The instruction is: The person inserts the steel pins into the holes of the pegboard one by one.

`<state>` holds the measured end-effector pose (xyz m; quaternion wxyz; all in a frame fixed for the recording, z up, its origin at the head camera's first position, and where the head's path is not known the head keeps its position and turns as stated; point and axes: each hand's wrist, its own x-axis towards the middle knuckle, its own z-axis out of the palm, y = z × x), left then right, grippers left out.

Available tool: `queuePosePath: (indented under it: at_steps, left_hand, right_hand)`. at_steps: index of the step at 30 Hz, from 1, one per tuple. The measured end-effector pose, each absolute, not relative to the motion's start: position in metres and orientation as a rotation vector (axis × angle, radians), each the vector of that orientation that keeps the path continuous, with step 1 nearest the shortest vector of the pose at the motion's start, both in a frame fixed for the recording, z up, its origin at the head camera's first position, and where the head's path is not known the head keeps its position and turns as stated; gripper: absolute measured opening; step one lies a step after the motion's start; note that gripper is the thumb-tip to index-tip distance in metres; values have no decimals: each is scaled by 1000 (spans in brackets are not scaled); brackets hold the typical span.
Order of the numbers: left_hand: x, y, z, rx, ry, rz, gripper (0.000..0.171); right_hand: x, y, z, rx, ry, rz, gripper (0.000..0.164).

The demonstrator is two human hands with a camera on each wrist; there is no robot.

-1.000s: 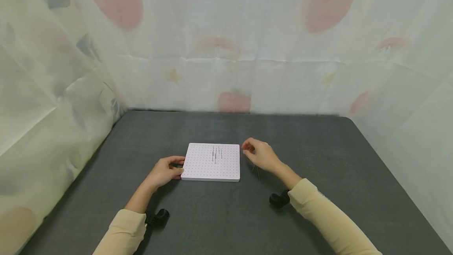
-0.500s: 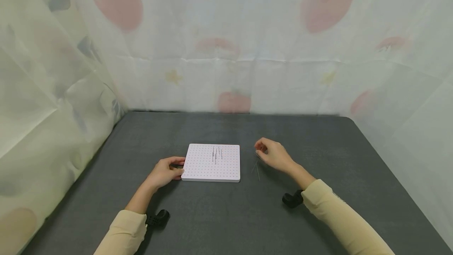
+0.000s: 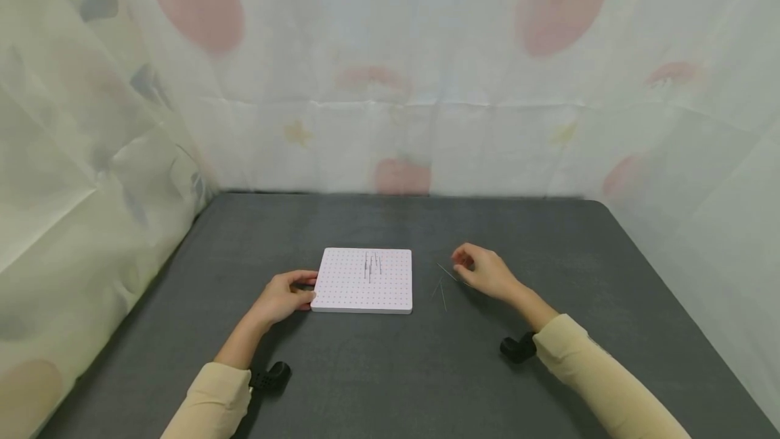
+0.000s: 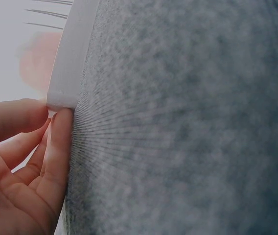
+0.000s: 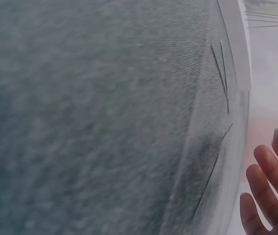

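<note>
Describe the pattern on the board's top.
The board is white with a regular grid of small dots, clearest in the head view.

Pale fabric [image 3: 463, 73] printed with reddish shapes [image 3: 402, 176] and 2 yellow ones [image 3: 296, 133] hangs behind a dark grey, round-cornered table [image 3: 378, 385].

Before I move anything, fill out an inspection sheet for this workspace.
Surface: dark table.
Job's things: white board lying flat, dotted all over; several standing pins rising from it; loose pins on the table to its right.
Clutter: nothing seen.
Left hand: holds the board's left edge.
Right hand: near the loose pins; none seen between its fingers.
Cables: nothing seen.
Surroundings: patterned curtains behind and at both sides.
</note>
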<state>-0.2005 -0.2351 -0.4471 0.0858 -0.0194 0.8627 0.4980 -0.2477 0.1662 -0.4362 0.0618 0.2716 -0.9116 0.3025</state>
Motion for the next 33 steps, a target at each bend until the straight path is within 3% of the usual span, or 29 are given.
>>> queuePosePath:
  at_steps: [33]
  left_hand:
    - [-202, -237, -448, -14, 2557, 1496, 44]
  right_hand:
    - [-231, 196, -455, 730, -2938, 844, 10]
